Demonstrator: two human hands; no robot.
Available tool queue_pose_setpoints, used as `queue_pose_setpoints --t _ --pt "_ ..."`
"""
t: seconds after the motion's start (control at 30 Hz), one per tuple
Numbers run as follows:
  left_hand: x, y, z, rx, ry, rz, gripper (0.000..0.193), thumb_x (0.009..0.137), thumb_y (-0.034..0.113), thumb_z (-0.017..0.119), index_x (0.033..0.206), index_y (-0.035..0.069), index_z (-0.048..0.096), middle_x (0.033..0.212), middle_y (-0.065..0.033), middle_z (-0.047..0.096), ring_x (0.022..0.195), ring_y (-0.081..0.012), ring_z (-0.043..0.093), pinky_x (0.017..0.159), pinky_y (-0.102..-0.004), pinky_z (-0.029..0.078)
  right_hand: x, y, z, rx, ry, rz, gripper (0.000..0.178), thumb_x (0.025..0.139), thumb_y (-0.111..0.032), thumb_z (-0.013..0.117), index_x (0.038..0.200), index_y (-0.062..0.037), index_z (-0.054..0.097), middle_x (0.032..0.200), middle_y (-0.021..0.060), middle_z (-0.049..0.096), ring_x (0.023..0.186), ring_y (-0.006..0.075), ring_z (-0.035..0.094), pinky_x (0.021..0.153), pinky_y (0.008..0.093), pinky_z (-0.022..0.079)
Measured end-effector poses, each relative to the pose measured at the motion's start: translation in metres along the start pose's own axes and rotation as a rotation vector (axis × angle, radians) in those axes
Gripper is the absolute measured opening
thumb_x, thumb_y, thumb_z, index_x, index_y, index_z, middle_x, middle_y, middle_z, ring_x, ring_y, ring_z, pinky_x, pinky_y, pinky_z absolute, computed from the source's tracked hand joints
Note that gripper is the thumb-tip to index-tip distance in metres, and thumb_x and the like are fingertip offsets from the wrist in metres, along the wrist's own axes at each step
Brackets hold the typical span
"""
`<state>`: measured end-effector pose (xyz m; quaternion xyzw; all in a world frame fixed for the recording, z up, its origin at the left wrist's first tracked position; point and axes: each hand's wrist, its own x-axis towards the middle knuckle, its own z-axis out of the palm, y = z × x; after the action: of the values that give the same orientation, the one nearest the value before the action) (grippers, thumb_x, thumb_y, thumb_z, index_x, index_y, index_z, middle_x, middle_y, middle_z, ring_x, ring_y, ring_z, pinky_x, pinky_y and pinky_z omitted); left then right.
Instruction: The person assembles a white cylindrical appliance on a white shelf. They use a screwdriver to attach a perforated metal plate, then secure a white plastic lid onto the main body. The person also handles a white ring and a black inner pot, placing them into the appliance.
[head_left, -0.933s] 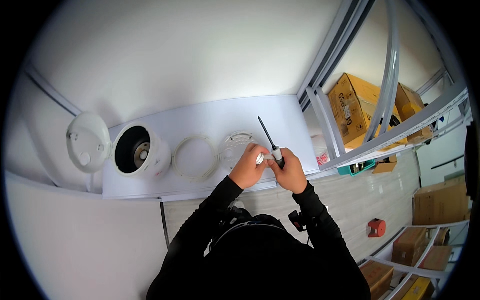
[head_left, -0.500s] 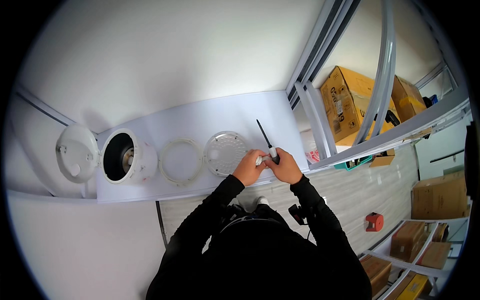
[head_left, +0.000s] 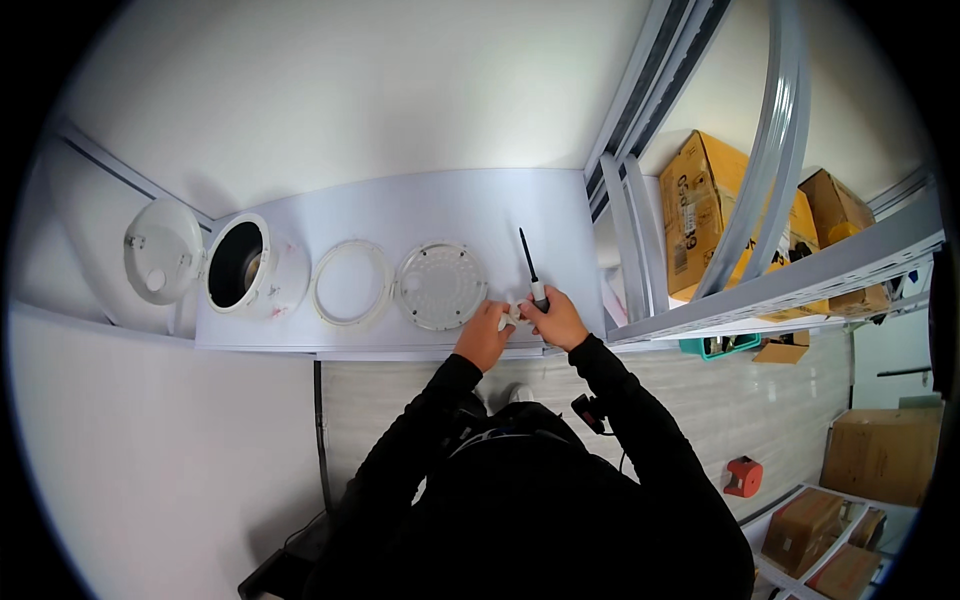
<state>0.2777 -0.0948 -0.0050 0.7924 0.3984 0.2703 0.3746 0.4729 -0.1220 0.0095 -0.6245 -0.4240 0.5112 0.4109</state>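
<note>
Here, closed hands (head_left: 482, 338) (head_left: 561, 322) grip a white part (head_left: 514, 316) and screwdriver (head_left: 538, 290) pointing forward, slightly left.

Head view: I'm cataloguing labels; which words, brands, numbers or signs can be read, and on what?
Yellow box: large dark characters, not transcribed here; its white label is too small to read.
White pot: reddish marks, too small to read.
Large brown box: any print is too blurred.
Screwdriver in right hand: no readable lettering.

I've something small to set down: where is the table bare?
The table has most room behind the ring and disc, toward the wall, plus a patch right of the screwdriver. It's crowded at left, where pot, ring and disc sit close, and in front around the left hand and right hand.
</note>
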Motion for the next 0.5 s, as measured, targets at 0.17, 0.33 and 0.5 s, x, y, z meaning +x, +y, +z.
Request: queue_pose_setpoints --t 0.17,0.33,0.5 --pt "-0.008 0.007 0.002 0.12 0.094 -0.029 0.033 0.081 0.001 0.074 0.109 0.006 0.056 0.114 -0.0163 0.056 0.102 -0.0422 0.06 0.083 -0.0482 0.05 0.003 0.011 0.001 -0.012 -0.063 -0.103 0.027 0.095 -0.022 0.07 0.107 -0.0016 0.057 0.081 0.0072 0.065 0.064 0.014 0.065 0.053 0.0308 0.053" --pt "-0.014 0.009 0.006 0.049 0.123 -0.091 0.033 0.079 0.002 0.074 0.106 0.007 0.057 0.114 -0.0169 0.054 0.104 -0.0423 0.058 0.085 -0.0485 0.05 -0.003 0.006 0.0 -0.153 0.044 -0.153 0.029 0.092 -0.023 0.073 0.104 0.0004 0.06 0.083 0.013 0.066 0.07 0.0234 0.067 0.061 0.0373 0.053" --pt "-0.023 0.017 0.008 0.02 0.203 -0.12 0.032 0.081 0.006 0.076 0.106 0.006 0.056 0.115 -0.0192 0.051 0.107 -0.0437 0.056 0.086 -0.0484 0.049 -0.002 0.021 -0.007 -0.369 0.222 -0.313 0.029 0.088 -0.023 0.073 0.099 0.0018 0.064 0.087 0.0199 0.067 0.079 0.0384 0.066 0.075 0.0447 0.052"
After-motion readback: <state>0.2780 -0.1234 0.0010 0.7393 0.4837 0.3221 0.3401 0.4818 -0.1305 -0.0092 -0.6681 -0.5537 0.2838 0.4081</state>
